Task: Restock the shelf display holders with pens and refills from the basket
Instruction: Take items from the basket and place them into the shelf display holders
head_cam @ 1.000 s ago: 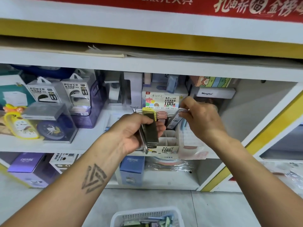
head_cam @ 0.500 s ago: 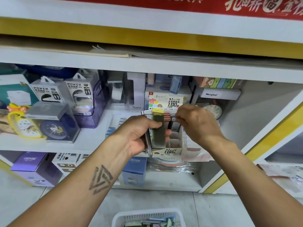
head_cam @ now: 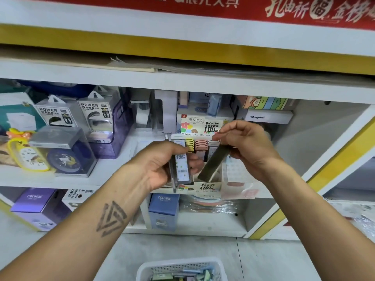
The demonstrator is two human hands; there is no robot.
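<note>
Shelf, far left: boxed power banks [head_cam: 95,116] stand behind a yellow clock [head_cam: 28,157] and a dark blue clock in a clear case [head_cam: 65,159].
My left hand [head_cam: 162,165]: fingers curled round a small stack of refill cases [head_cam: 182,165], held upright just in front of the display holder; the front case is white with a printed label.
Display holder [head_cam: 209,186]: a cardboard box on the shelf edge, between my two hands, with yellow and pink refill cases standing in its rear slots.
My right hand [head_cam: 249,147]: thumb and fingertips pinch the top end of one dark olive refill case [head_cam: 213,163], tilted, its lower end at the holder's front slots.
Basket [head_cam: 180,268]: white plastic, on the floor below, holding more packs.
</note>
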